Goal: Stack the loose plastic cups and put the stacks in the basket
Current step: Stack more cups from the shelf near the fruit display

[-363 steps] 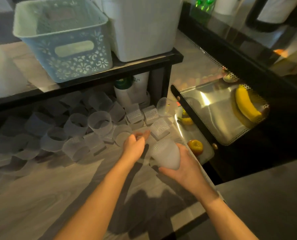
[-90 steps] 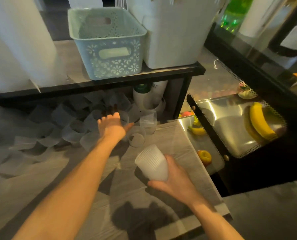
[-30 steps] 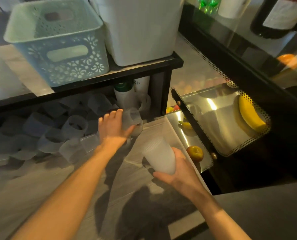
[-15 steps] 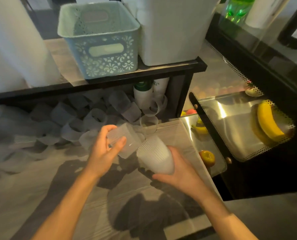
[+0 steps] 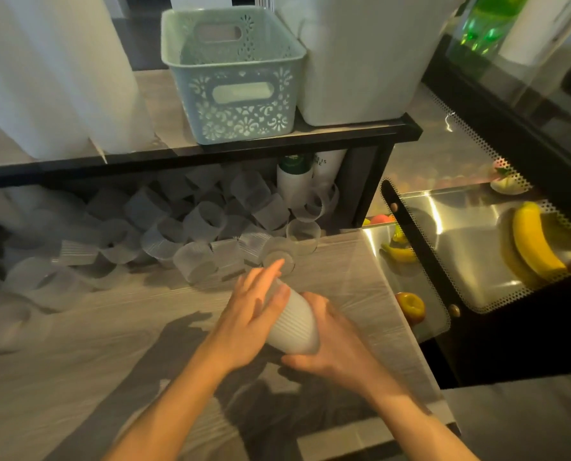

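Observation:
My right hand [image 5: 330, 347] grips a stack of ribbed frosted plastic cups [image 5: 294, 322] from below, tilted over the wooden counter. My left hand [image 5: 247, 317] lies over the stack's upper end with straight fingers pressing on it. Several loose cups [image 5: 194, 264] lie scattered under the black shelf and along the counter's back. The pale green lattice basket [image 5: 241, 104] stands on the shelf above them; I see nothing inside it.
A tall white bin [image 5: 360, 61] stands right of the basket and a white container [image 5: 54, 78] on its left. Two bottles [image 5: 294, 178] stand under the shelf. To the right is a steel display case with a banana [image 5: 533, 241] and an apple [image 5: 410, 306].
My left hand brought the loose cup it held onto the stack in my right hand and now presses on the stack's top with flat fingers.

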A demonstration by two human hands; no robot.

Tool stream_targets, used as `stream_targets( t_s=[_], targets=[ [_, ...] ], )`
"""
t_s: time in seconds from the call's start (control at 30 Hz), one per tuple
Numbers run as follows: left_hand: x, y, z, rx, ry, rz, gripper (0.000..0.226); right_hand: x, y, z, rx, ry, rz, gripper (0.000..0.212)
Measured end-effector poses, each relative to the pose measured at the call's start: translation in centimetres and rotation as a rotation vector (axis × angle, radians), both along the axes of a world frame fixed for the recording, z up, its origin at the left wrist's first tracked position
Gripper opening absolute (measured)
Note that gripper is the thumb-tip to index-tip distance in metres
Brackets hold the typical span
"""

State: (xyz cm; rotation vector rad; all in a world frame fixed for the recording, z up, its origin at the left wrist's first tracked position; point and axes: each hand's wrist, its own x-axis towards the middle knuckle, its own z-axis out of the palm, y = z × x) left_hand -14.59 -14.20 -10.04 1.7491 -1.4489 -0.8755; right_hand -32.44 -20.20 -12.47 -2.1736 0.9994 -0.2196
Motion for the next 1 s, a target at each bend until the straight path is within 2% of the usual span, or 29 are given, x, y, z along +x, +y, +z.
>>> stream_targets(
  t_s=[0.1,0.23,0.3,0.37,0.47,0.57,0.63,0.77,0.83,0.93,1.0],
  targets=[
    [-0.5,-0.7,-0.4,0.077,0.073,-0.024,0.079,-1.0,0.3,-0.8,0.043,-0.012,-0.059,0.087],
    [0.0,-4.7,-0.4,-0.011,0.025,0.130,0.073,-2.4,-0.1,-1.1,0.120,-0.032,-0.187,0.090],
    [0.0,-7.7,-0.3,-0.047,-0.128,0.188,0.069,-3.1,-0.6,-1.0,0.122,-0.036,-0.244,0.092],
    [0.0,-10.9,-0.2,-0.052,-0.293,0.220,0.075,-3.8,-1.3,-0.8,0.115,-0.049,-0.292,0.093],
    [-0.4,-15.7,-0.3,0.063,-0.562,0.212,0.087,-4.8,-2.4,-0.6,0.137,-0.066,-0.347,0.094],
    [-1.4,-19.1,-0.4,0.146,-0.735,0.201,0.070,-5.8,-3.5,-0.7,0.135,-0.073,-0.367,0.092],
    [-1.6,-20.5,-0.8,0.158,-0.743,0.180,0.051,-6.3,-4.2,-0.8,0.143,-0.084,-0.388,0.090],
    [-0.6,-22.9,-2.7,0.295,-0.658,0.119,0.047,-6.9,-5.4,-1.1,0.143,-0.072,-0.430,0.085],
    [-0.1,-23.3,-2.9,0.292,-0.597,0.148,0.045,-6.9,-5.9,-1.4,0.144,-0.055,-0.451,0.084],
    [0.0,-22.0,-1.2,0.219,-0.597,0.205,0.043,-6.7,-6.5,-1.6,0.144,-0.038,-0.475,0.085],
    [0.5,-20.2,0.0,0.055,-0.570,0.257,0.045,-6.5,-6.8,-1.6,0.142,-0.041,-0.465,0.087]
  ],
)
